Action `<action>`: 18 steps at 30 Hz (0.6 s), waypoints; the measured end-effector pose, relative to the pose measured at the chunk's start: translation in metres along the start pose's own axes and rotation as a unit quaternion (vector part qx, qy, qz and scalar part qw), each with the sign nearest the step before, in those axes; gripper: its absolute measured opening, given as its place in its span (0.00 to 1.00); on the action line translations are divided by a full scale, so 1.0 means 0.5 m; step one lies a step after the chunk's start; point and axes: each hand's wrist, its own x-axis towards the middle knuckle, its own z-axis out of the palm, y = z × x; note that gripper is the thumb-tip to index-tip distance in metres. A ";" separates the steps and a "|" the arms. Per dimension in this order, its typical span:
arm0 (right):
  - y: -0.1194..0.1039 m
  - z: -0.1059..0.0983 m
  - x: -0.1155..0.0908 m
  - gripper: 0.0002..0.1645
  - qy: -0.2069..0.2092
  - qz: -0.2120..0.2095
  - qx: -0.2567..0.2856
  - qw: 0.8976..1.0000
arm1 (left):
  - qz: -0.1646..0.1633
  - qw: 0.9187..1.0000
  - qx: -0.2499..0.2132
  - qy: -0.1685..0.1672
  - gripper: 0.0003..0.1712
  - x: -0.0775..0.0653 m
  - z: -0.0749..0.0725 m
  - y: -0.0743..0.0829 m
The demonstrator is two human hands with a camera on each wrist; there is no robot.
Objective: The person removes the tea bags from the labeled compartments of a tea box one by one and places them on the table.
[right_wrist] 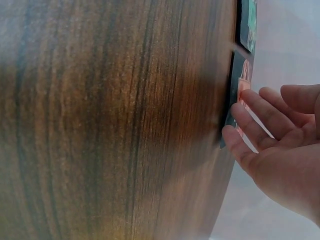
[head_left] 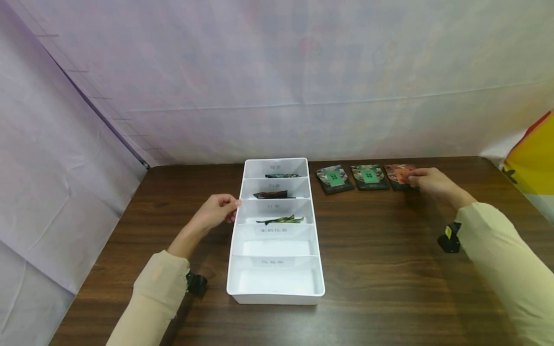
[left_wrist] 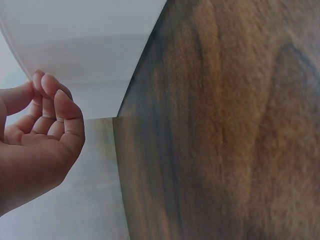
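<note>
My left hand (head_left: 218, 210) is at the left side of a white compartment tray (head_left: 319, 259), thumb and fingertips pinching its rim. The left wrist view shows the same hand (left_wrist: 47, 120) with curled fingers against the tray wall (left_wrist: 90, 55). At the back right, my right hand (head_left: 433, 182) touches an orange-labelled tea packet (head_left: 396, 172) lying on the table. In the right wrist view its fingers (right_wrist: 260, 112) are loosely extended over that packet, the thumb apart. Two green-labelled tea packets (head_left: 334, 179) (head_left: 370, 176) lie to its left.
Lettered dividers split the tray into several compartments. Its rear three hold packets: a dark one (head_left: 282, 176), a reddish-brown one (head_left: 271, 194) and a green one (head_left: 283, 219). A white curtain (head_left: 303, 120) hangs behind the brown wooden table (head_left: 381, 288); yellow cloth (head_left: 534, 158) is at the right.
</note>
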 end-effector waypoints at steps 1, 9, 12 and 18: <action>0.000 0.000 0.000 0.30 0.001 0.001 0.001 1.000 | 0.000 1.000 -0.001 0.000 0.11 0.000 0.000 0.000; -0.006 -0.002 -0.005 0.32 0.006 0.004 -0.008 1.000 | 0.008 1.000 0.000 0.001 0.11 -0.003 0.000 0.000; -0.009 -0.004 -0.010 0.31 0.005 0.000 -0.002 1.000 | 0.009 1.000 -0.002 -0.001 0.11 -0.003 0.000 0.000; -0.018 -0.013 -0.015 0.33 0.002 -0.002 -0.021 1.000 | 0.007 1.000 -0.004 -0.005 0.11 -0.002 -0.001 0.002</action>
